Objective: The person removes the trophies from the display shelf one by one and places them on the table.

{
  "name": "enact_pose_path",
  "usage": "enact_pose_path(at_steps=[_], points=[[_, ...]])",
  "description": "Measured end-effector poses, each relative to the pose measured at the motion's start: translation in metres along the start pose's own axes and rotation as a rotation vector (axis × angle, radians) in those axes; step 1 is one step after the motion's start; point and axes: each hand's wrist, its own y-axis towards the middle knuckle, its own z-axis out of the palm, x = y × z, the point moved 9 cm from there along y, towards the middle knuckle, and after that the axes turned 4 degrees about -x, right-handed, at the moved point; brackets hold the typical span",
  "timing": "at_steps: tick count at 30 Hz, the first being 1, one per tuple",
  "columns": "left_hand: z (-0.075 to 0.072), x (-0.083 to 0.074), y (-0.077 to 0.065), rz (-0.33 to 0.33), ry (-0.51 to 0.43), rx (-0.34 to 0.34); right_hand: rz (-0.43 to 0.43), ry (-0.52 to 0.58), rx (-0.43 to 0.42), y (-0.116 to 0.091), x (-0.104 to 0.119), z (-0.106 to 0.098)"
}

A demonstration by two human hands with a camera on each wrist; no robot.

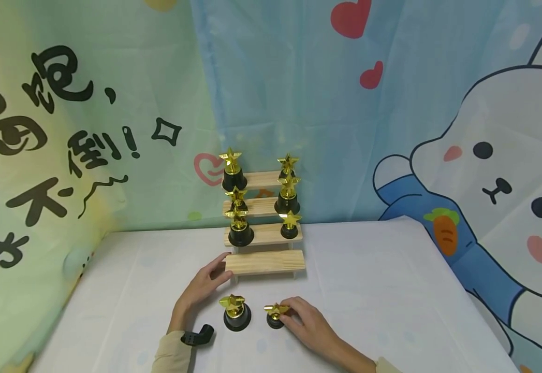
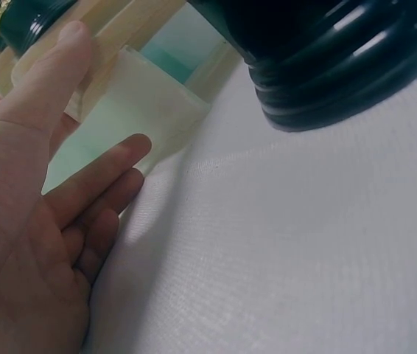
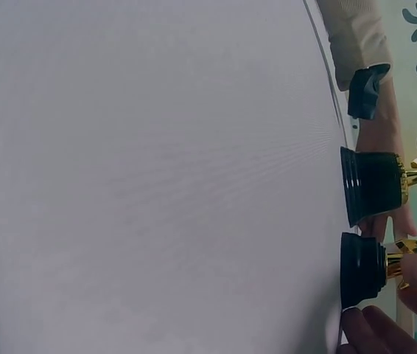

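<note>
Sm. trophy (image 1: 275, 319) pinched by R hand (image 1: 309, 325), star up, axis vert., base seen side-on in R-wrist, not head; rack (image 1: 265, 262) pinched by L hand (image 1: 201, 285).

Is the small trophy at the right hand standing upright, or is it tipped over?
Upright: the small trophy stands with its black base down on the white table and its gold star above.
</note>
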Motion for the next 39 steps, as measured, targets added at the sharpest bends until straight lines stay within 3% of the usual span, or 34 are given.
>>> enact_pose_path(at_steps=[21,28,34,39], points=[[-0.002,0.0,-0.001,-0.001,0.004,-0.006,0.132,0.083,0.06,-0.004,-0.015,0.0],[-0.001,-0.004,-0.001,0.023,0.013,-0.021,0.085,0.105,0.009,-0.002,-0.014,-0.006],[-0.001,-0.006,-0.002,0.039,0.014,-0.029,-0.036,0.089,-0.091,0.005,-0.007,-0.026],[-0.001,-0.003,-0.001,0.015,-0.009,-0.033,0.027,0.109,-0.111,0.019,-0.007,-0.045]])
